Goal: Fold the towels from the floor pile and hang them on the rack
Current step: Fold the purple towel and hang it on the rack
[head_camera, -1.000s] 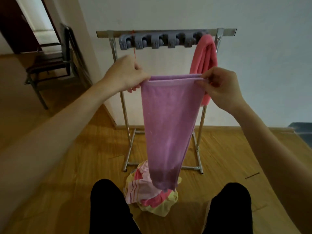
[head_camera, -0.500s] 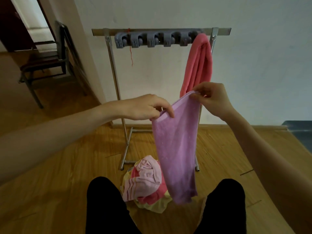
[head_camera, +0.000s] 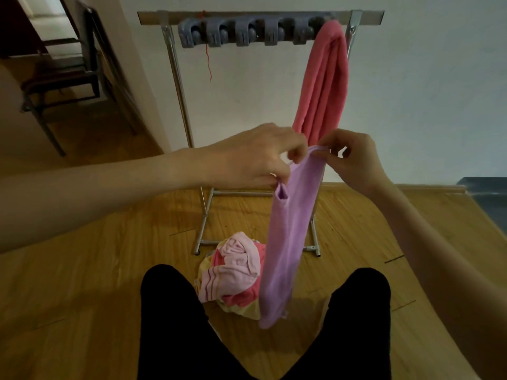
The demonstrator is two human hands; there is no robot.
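A purple towel (head_camera: 288, 237) hangs folded into a narrow strip in front of me. My left hand (head_camera: 255, 157) pinches its top left edge, and my right hand (head_camera: 354, 160) pinches the top right corner; the two hands sit close together. Behind them stands the metal rack (head_camera: 175, 67) with a row of grey clips (head_camera: 244, 32) on its top bar. A folded pink towel (head_camera: 323, 83) hangs over the bar's right end. On the floor below lies the pile of pink, red and yellow towels (head_camera: 233, 272), partly hidden by the purple strip.
My two black-clad legs (head_camera: 170, 325) frame the pile on the wooden floor (head_camera: 82, 283). A dark metal chair (head_camera: 60, 78) stands at the far left by a doorway. A white wall (head_camera: 425, 91) runs behind the rack. A dark object (head_camera: 488, 198) sits at the right edge.
Both hands came down from rack-bar height to chest height. They moved together, so the wide towel now hangs as a narrow strip.
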